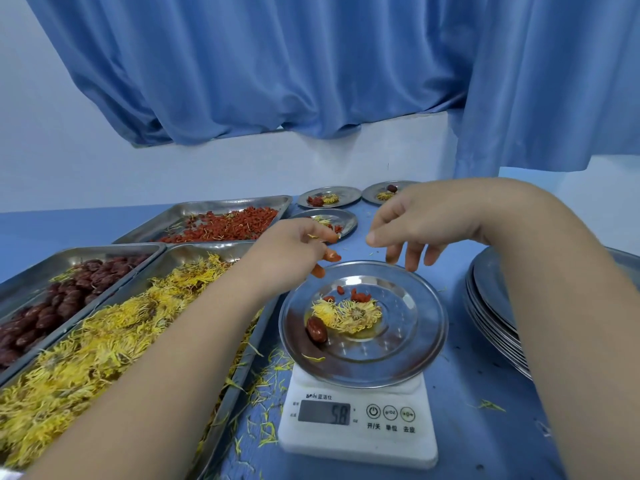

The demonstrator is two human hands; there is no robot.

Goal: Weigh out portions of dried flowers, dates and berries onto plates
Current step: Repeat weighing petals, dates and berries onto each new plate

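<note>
Steel plate [408,355] sat on scale [358,441] by tabletop's near edge, carrying chrysanthemum [349,315], date [317,329], goji berries [358,296]. Left hand [294,249] curled, apparently pinching more goji berries. Right hand [419,220] spread, empty. Berries probably light and small, best pinched; flower brittle.

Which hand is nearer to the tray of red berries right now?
Left. The left hand hovers just off the near right corner of the berry tray. The right hand is farther right, above the far rim of the plate on the scale.
</note>
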